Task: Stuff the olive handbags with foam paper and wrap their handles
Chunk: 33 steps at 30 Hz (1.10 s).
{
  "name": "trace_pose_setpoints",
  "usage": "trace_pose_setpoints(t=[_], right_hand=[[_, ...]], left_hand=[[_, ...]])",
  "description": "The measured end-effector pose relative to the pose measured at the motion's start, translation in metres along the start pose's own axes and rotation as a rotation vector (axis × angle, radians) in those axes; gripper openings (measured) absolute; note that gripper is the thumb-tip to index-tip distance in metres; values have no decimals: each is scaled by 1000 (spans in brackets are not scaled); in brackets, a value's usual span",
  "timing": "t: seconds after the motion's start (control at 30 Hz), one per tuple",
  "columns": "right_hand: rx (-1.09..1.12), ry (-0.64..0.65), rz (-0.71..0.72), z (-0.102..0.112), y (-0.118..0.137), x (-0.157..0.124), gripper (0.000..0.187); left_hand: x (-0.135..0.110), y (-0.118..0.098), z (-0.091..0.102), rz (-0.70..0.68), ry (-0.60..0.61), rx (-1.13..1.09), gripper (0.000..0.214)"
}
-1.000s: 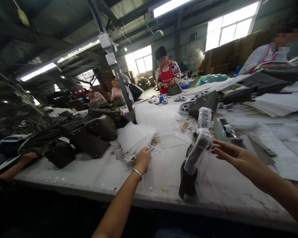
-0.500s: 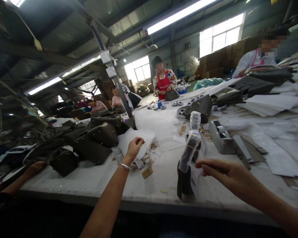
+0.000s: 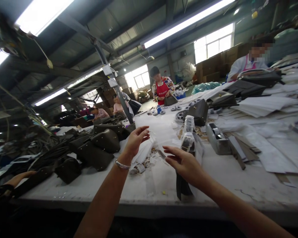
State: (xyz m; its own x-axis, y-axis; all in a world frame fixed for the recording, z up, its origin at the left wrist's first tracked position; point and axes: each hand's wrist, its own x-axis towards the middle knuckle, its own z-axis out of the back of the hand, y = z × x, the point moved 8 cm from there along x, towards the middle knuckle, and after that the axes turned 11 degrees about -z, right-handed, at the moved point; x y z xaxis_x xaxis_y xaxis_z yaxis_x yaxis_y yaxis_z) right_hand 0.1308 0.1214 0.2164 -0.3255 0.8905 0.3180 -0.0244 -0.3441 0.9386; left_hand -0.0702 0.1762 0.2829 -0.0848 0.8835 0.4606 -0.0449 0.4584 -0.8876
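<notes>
My left hand [image 3: 136, 140] is closed in a pinch on a thin string loop [image 3: 152, 135]. A small blurred tag [image 3: 161, 153] seems to hang from it, close to the right fingertips. With fingers apart, my right hand [image 3: 186, 163] is raised in front of a dark handbag [image 3: 182, 190], partly covering it. That bag stands upright on edge, its handle [image 3: 188, 124] wrapped in clear plastic. Under my left hand lie a pile of paper tags with strings [image 3: 140, 168] and white sheets [image 3: 145, 148].
Dark bags [image 3: 96, 150] are heaped at left, beside a co-worker's hand [image 3: 24, 177]. A grey tape dispenser [image 3: 220, 142], cardboard strips [image 3: 238, 148] and white paper [image 3: 273, 148] lie at right. Tape rolls [image 3: 175, 108] and co-workers [image 3: 161, 89] are farther back.
My left hand has lifted slightly with the string, away from the tag pile. My right hand has moved left, from beside the wrapped handbag toward my left hand, its fingers opening.
</notes>
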Motion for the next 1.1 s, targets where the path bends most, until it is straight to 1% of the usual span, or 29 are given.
trace_pose_setpoints(t=[0.07,0.13,0.27,0.33,0.4,0.47,0.5,0.57,0.63,0.67,0.73,0.83,0.87,0.9,0.93,1.0,1.03,1.1], right_hand=[[-87,-41,51,-9,-5,9,50],[-176,-82,72,-16,-9,18,58],[-231,-83,35,-27,-11,33,68],[-205,-64,-3,-32,-13,37,65],[-127,-11,-23,-37,-14,39,50],[-45,48,-7,-43,-12,38,31],[-23,66,1,-45,-11,38,26],[-30,56,-2,-47,-11,40,22],[-72,0,-25,-47,-16,44,22],[-92,-33,-40,-48,-21,47,25],[-106,-63,-94,-54,-38,52,40],[-104,-44,-215,-72,-78,56,66],[-123,-57,-215,-77,-87,55,71],[-147,-89,-185,-78,-92,54,74],[-165,-130,-132,-78,-92,52,73],[-147,-207,-19,-74,-80,47,66],[-112,-230,16,-70,-71,45,61],[-32,-245,42,-62,-50,42,53]], left_hand=[[0,0,-5,16,2,-32,39],[-2,-1,-11,26,11,-75,39],[-9,-13,-23,36,41,-158,36],[-11,-20,-26,36,42,-193,35],[-12,-26,-25,32,28,-226,35],[-11,-28,-20,26,-4,-261,34],[-9,-28,-15,22,-28,-282,33],[-6,-24,-5,12,-90,-327,31],[-1,-17,7,7,-165,-374,27],[1,-13,13,6,-203,-397,24],[7,-5,23,2,-271,-442,19],[17,3,37,-13,-340,-489,16],[20,4,41,-15,-348,-495,16],[22,5,44,-15,-348,-496,16],[22,6,45,-10,-339,-493,17],[19,7,44,14,-290,-477,20],[15,7,40,34,-254,-467,22],[3,7,28,86,-171,-456,27]])
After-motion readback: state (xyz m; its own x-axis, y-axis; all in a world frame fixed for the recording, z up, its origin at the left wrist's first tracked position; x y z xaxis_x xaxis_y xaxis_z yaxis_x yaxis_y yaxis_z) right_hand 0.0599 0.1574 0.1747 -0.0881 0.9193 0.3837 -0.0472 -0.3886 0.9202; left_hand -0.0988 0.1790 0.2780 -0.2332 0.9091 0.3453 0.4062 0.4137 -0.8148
